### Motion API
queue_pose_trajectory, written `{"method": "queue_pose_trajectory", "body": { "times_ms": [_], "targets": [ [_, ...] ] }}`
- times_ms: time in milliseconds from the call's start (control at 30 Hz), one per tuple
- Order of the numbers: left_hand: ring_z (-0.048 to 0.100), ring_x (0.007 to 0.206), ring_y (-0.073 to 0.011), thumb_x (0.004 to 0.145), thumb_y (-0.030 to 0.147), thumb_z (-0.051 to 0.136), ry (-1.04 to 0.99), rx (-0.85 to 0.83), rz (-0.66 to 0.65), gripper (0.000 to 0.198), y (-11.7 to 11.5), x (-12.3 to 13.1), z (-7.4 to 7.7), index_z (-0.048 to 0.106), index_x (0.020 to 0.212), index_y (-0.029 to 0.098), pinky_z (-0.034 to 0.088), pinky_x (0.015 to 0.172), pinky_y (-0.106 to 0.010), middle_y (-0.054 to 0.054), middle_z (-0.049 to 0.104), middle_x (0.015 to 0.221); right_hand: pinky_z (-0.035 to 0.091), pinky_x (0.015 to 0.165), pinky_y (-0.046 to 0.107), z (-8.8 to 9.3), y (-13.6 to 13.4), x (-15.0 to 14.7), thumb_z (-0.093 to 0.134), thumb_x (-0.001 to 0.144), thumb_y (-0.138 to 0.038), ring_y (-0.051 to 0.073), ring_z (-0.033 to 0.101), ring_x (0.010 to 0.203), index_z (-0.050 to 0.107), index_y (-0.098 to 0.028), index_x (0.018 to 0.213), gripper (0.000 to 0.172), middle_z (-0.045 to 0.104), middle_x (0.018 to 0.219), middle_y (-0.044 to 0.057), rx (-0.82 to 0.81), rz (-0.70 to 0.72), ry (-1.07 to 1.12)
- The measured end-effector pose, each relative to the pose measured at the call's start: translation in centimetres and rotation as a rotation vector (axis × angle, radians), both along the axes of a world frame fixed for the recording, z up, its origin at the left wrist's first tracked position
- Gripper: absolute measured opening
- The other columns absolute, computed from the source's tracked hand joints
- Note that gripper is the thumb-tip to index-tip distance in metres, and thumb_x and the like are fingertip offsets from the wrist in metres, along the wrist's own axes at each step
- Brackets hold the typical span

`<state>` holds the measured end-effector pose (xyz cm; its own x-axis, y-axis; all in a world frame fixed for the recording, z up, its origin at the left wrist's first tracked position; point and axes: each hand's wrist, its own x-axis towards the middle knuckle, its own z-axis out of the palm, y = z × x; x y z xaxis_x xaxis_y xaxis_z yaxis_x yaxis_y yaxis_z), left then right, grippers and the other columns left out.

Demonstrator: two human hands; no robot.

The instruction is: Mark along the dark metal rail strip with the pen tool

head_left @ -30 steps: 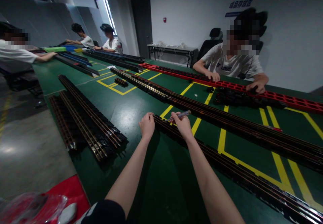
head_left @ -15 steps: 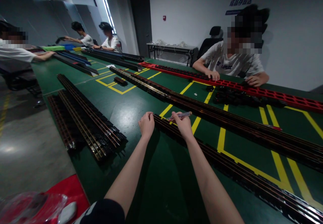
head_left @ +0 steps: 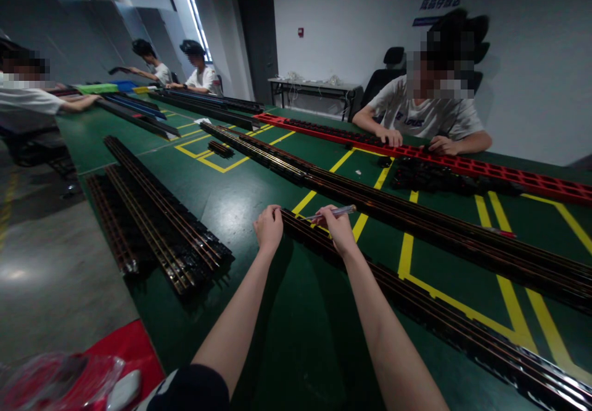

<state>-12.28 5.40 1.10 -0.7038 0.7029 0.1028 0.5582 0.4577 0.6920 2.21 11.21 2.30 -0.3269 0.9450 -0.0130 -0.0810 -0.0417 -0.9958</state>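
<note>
A long black rail with copper-coloured strips (head_left: 444, 321) runs from the middle of the table to the lower right. At its near-left end, my left hand (head_left: 269, 229) is closed with the fingertips on the rail's tip. My right hand (head_left: 340, 229) grips a slim pen-like tool with a clear handle (head_left: 345, 210), just above the same rail. The tool's thin tip points left towards my left hand. Exactly where that tip meets the rail is too small to tell.
Several similar strips (head_left: 161, 213) lie to the left, and a longer bundle (head_left: 370, 198) crosses beyond my hands. A co-worker's hands (head_left: 391, 138) rest on a red frame (head_left: 485, 169) opposite, beside a pile of black parts (head_left: 430, 175). Yellow tape (head_left: 407, 244) marks the green table.
My right hand and the tool have shifted slightly to the right. My left hand stays at the rail's end. Across the table, one co-worker's hand has moved left along the red frame.
</note>
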Motion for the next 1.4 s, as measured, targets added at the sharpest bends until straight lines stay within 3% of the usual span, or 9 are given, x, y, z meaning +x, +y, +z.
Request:
{"method": "queue_pose_trajectory", "body": {
  "times_ms": [567,767,1400],
  "targets": [
    [0.055,0.112,-0.0219,0.091,0.027,0.032,-0.015,0.002,-0.012,0.032,-0.06,0.04,0.18,0.061,0.105,0.023,0.034,0.1,-0.04,-0.004,0.064,0.114,0.047,0.058,0.024,0.84,-0.18,0.28,0.05,0.063,-0.027,0.013,0.058,0.055,0.052,-0.016,0.057,0.013,0.057,0.053,0.001,-0.111,-0.128,0.053],
    [0.055,0.113,-0.0224,0.091,0.027,0.032,-0.016,0.003,-0.008,0.033,0.05,0.0,0.05,0.06,0.107,0.022,0.034,0.101,-0.041,-0.004,0.064,0.114,0.047,0.057,0.021,0.98,-0.45,0.1,0.054,0.062,-0.03,0.011,0.057,0.053,0.054,-0.015,0.058,0.016,0.06,0.055,0.001,-0.066,-0.036,0.037],
    [0.056,0.112,-0.0234,0.091,0.028,0.033,-0.018,0.001,-0.009,0.032,-0.02,-0.03,0.09,0.06,0.108,0.021,0.034,0.1,-0.042,-0.006,0.065,0.112,0.047,0.056,0.02,0.38,-0.2,0.22,0.054,0.062,-0.031,0.01,0.056,0.053,0.052,-0.015,0.057,0.016,0.055,0.052,-0.001,-0.039,-0.085,0.081]
  ]
}}
